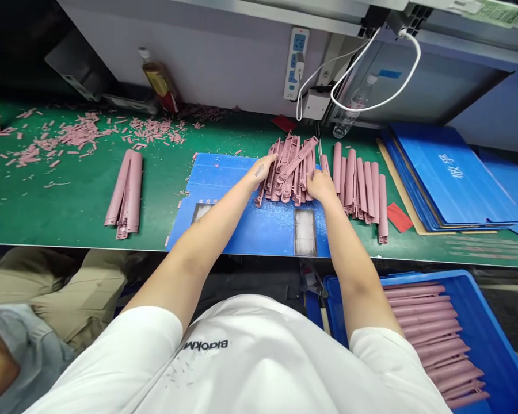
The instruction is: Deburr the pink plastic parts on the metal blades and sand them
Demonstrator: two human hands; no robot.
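A heap of long, narrow pink plastic parts [288,172] lies on a blue plastic sheet [259,230] in front of me. My left hand [262,169] presses against the heap's left side, its fingers curved in and partly hidden behind the parts. At the right side, my right hand [321,184] is closed round the edge parts, fingertips out of sight. One part lies slantwise across the top. Just right of that hand, a row of smooth pink plastic parts [362,187] lies side by side on the green table mat [164,201].
Small pink scraps [82,132] litter the left back. A few pink parts [127,190] lie at left. Blue sheets [457,172] are stacked right, beside a red card [399,217]. Below, a blue bin [496,333] holds pink parts. Another person's legs [86,287] are at lower left.
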